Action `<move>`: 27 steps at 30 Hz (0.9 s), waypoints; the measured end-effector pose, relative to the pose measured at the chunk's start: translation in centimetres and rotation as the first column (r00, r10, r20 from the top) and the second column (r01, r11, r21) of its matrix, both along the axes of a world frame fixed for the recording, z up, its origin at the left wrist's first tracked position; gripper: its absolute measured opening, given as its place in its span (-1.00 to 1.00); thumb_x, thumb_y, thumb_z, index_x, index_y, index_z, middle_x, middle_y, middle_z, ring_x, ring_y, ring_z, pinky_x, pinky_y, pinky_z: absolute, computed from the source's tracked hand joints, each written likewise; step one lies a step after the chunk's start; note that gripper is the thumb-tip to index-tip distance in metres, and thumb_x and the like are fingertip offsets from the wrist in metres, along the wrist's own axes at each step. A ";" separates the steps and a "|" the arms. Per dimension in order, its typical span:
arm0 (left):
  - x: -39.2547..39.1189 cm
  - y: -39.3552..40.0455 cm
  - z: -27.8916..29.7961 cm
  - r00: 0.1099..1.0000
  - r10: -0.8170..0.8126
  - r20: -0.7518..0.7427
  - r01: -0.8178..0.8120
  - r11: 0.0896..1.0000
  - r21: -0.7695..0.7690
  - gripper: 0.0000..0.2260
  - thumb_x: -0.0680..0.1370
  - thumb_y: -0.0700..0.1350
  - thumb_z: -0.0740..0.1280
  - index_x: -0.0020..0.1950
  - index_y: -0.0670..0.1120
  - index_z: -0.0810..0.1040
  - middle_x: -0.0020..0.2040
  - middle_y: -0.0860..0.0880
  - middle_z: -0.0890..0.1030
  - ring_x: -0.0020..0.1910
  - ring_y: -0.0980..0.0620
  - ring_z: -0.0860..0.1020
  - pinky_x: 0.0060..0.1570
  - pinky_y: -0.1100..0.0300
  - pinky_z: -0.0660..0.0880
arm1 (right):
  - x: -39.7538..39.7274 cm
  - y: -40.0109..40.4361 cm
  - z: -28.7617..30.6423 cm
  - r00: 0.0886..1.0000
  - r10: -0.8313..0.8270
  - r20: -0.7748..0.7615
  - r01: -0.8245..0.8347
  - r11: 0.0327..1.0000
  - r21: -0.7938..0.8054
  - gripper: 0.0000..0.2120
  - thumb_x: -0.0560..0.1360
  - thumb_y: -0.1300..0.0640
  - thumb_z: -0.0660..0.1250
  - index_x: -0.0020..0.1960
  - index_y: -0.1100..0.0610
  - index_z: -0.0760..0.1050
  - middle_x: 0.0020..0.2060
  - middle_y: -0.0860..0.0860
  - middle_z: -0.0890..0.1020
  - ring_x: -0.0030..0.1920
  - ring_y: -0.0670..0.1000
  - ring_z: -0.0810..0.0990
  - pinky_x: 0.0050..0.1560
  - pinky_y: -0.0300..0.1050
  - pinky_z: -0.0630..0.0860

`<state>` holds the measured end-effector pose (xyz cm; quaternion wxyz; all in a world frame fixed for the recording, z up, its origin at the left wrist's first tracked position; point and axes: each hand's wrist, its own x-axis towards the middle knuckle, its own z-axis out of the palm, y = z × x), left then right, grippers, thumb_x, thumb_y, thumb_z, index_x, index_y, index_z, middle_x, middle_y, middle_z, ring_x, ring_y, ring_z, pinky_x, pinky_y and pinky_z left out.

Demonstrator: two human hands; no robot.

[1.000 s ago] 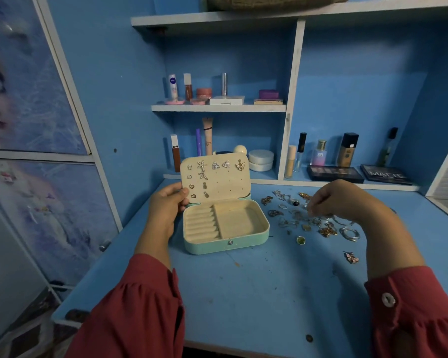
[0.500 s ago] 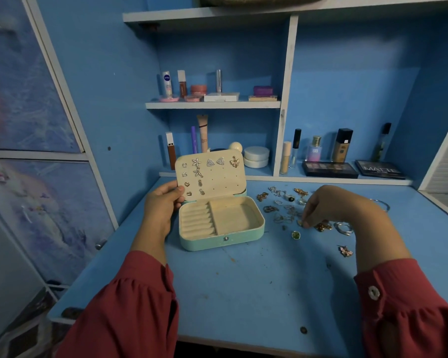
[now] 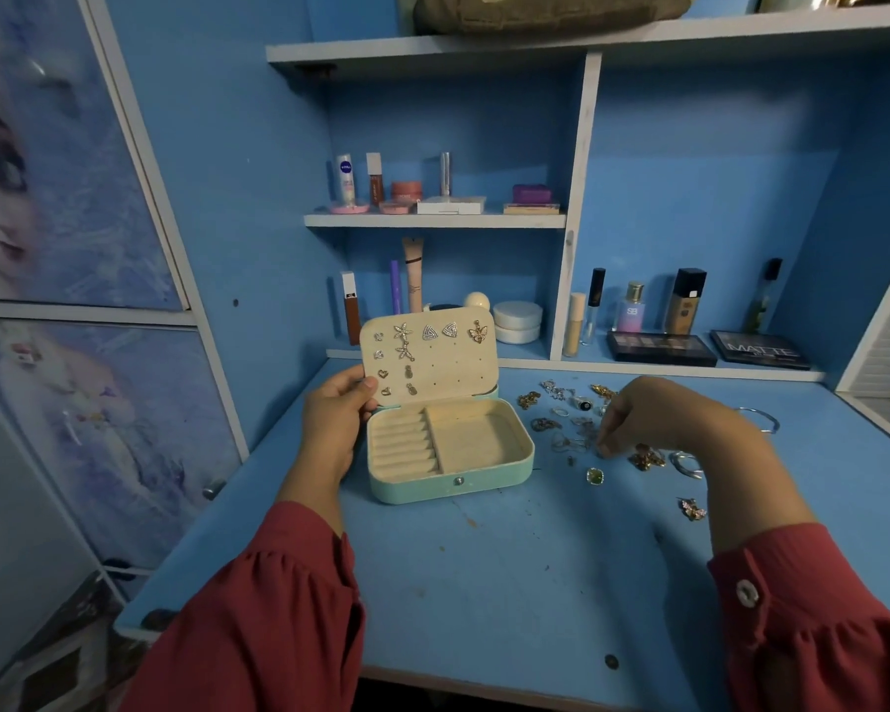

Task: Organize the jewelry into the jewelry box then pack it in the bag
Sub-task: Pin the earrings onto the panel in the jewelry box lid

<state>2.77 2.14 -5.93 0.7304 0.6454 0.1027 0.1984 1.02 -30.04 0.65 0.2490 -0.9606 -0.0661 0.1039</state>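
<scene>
A mint jewelry box [image 3: 450, 483] stands open on the blue desk [image 3: 509, 567], its cream lid upright with several earrings [image 3: 422, 344] pinned on it. The ring rolls and the square compartment look empty. My left hand [image 3: 337, 411] grips the lid's left edge, thumb on its face. To the right of the box lies a scatter of loose jewelry [image 3: 566, 418]: rings, earrings, gold pieces, a green-stone ring [image 3: 595, 476]. My right hand [image 3: 643, 421] hovers over the scatter with curled fingers, fingertips pinching at a small piece on the desk.
Cosmetics bottles [image 3: 684, 308], palettes [image 3: 661, 347] and jars [image 3: 517, 321] line the shelves behind the desk. A brown bag [image 3: 551, 10] lies on the top shelf. A bangle [image 3: 764, 421] lies at the far right. A cabinet door stands at the left.
My right hand has dropped from the far part of the scatter toward the nearer pieces, fingertips now at the desk. My left hand keeps holding the lid.
</scene>
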 end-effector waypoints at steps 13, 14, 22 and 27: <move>-0.1 -0.2 0.1 0.998 0.041 0.039 -0.047 0.988 0.148 -0.75 0.60 -0.24 0.24 0.27 -0.15 0.55 -0.20 -0.01 0.56 -0.52 0.29 0.45 -0.35 0.36 0.46 | 0.0 -1.7 0.9 0.985 0.151 -0.090 -0.155 0.987 -0.045 -0.97 0.39 0.18 0.49 -0.19 0.07 0.66 -0.33 -0.02 0.68 -0.37 -0.12 0.53 -0.23 -0.22 0.46; -0.2 -0.2 0.0 0.998 0.040 0.038 -0.045 0.987 0.151 -0.74 0.60 -0.24 0.24 0.27 -0.15 0.55 -0.21 0.01 0.57 -0.52 0.28 0.44 -0.32 0.32 0.46 | -0.1 -2.0 1.1 0.983 0.151 -0.108 -0.159 0.985 -0.068 -0.96 0.39 0.17 0.49 -0.19 0.05 0.67 -0.33 -0.03 0.68 -0.37 -0.13 0.53 -0.25 -0.22 0.43; -1.0 -0.9 0.2 0.998 0.022 0.058 -0.029 0.993 0.116 -0.73 0.60 -0.28 0.25 0.29 -0.17 0.52 0.06 -0.12 0.61 -0.29 0.20 0.57 -0.23 0.36 0.53 | -1.4 -3.9 1.8 0.971 0.083 -0.225 -0.140 0.959 -0.248 -0.93 0.38 0.12 0.49 -0.15 0.04 0.64 -0.34 -0.04 0.63 -0.29 -0.08 0.54 -0.31 -0.27 0.43; -1.2 -0.7 0.1 0.998 0.003 0.061 -0.013 0.987 0.158 -0.75 0.60 -0.26 0.25 0.26 -0.15 0.55 0.08 -0.14 0.63 -0.23 0.15 0.57 -0.10 0.21 0.52 | -2.2 -3.9 1.8 0.966 0.001 -0.259 -0.098 0.927 -0.363 -0.85 0.38 0.14 0.51 -0.07 0.09 0.62 -0.30 -0.07 0.63 -0.26 -0.10 0.58 -0.35 -0.28 0.48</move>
